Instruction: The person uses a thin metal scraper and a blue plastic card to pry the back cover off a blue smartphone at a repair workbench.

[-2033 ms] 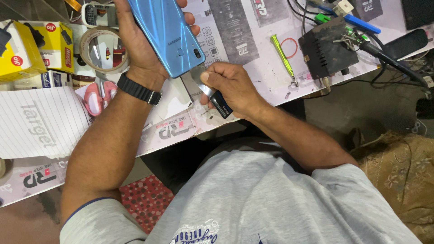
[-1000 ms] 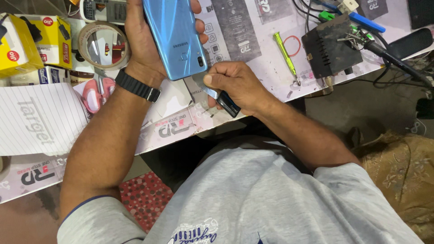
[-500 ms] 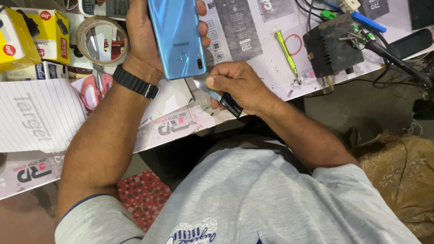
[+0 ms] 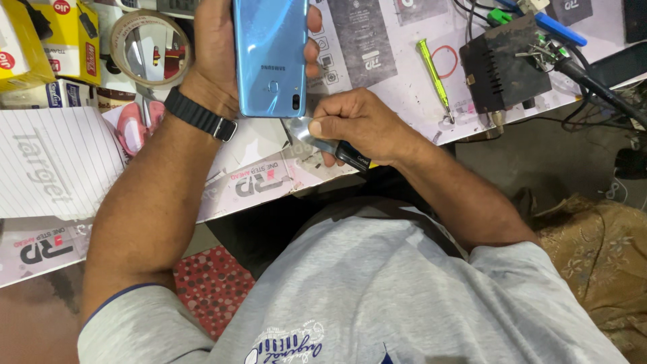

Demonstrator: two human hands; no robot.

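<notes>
Head view: left hand fingers wrapped around a blue phone, back side up, held over the bench. Right hand fingers closed on a thin metal blade tool with a black handle, blade tip right at the phone's bottom edge. Tape roll left of the phone, green screwdriver and black box to the right.
</notes>
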